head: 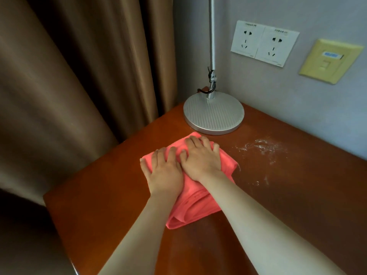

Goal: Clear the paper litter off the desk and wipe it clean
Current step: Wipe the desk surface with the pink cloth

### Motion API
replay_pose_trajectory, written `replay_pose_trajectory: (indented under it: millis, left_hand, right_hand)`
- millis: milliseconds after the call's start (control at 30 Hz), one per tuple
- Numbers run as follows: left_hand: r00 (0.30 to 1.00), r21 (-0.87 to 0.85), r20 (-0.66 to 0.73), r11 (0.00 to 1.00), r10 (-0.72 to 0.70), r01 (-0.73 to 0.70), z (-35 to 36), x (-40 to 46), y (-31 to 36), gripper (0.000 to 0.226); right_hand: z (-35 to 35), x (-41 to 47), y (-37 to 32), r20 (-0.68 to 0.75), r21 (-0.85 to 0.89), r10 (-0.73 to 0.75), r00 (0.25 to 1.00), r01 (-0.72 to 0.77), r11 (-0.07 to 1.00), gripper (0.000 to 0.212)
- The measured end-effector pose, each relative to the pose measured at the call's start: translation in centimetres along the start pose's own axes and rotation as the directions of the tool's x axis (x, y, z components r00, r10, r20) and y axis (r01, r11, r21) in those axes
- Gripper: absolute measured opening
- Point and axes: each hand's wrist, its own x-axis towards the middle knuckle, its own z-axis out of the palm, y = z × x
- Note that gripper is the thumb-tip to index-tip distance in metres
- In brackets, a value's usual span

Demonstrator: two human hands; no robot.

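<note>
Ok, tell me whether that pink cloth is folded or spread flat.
Folded: the pink cloth shows stacked layers at its near edge, bunched under both hands.

Pink cloth [195, 197], reddish-brown desk [297, 195]

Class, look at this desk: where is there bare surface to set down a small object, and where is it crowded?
Bare wood lies at the near left corner of the desk, left of the pink cloth, and along the near right side below the white residue. It is crowded mid-desk, where the left hand and right hand press the cloth close to the lamp base.
</note>
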Motion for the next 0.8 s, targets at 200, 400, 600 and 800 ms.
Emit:
replay_pose_trajectory:
  millis: [200,400,600,800]
  left_hand:
    - [0.999,0.034,-0.002,0.999,-0.041,0.041,-1.0,3.8,-2.4,0.045]
    - [0.995,0.030,0.046,0.995,0.092,-0.094,-1.5,7.5,-3.5,0.044]
    - [0.986,0.026,0.078,0.989,0.145,-0.147,-1.6,8.3,-3.6,0.045]
    - [0.978,0.042,0.117,0.983,0.176,-0.181,-1.6,7.8,-3.3,0.045]
  right_hand:
    - [0.4,4.5,-2.8,0.034,0.025,-0.034,0.999,0.033,0.999,0.056]
    - [0.3,6.8,-3.2,0.001,0.017,0.091,0.996,-0.091,0.996,0.058]
    - [0.1,6.7,-3.0,-0.030,0.029,0.129,0.991,-0.129,0.991,0.055]
    - [0.0,5.3,-2.5,-0.039,0.038,0.158,0.987,-0.157,0.987,0.053]
